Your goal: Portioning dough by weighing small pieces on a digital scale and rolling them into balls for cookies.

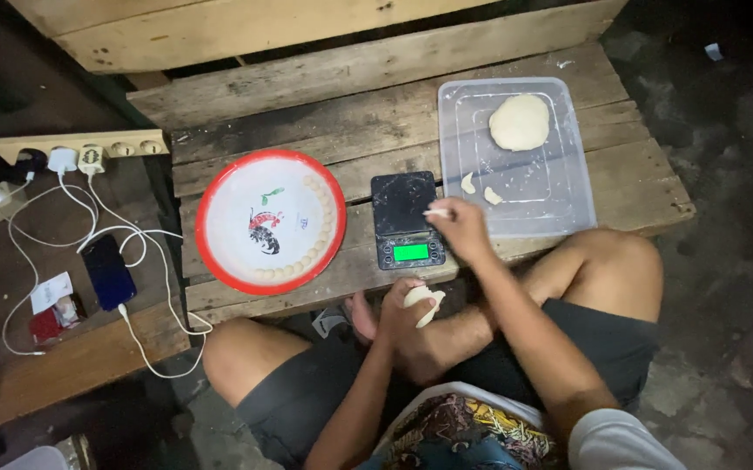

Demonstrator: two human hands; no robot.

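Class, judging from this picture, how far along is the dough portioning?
Done: small dough balls line part of the red-rimmed plate. In hand: the right hand holds a small piece over the scale; the left hand holds a lump. Left: a big dough mound and scraps on the plastic lid.

Red-rimmed white tray point(211, 187) w/ red-black print; black scale point(404, 204), green display point(411, 252); pale dough point(520, 122)

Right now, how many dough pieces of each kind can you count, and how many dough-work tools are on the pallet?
Large dough round in the clear plastic lid: 1
Small scraps in the lid: 2
Dough lump in left hand: 1
Dough bit in right hand: 1
Red-rimmed plate: 1
Digital scale: 1
Total: 8 with the lid. The tiny balls along the plate's rim are too small to count.
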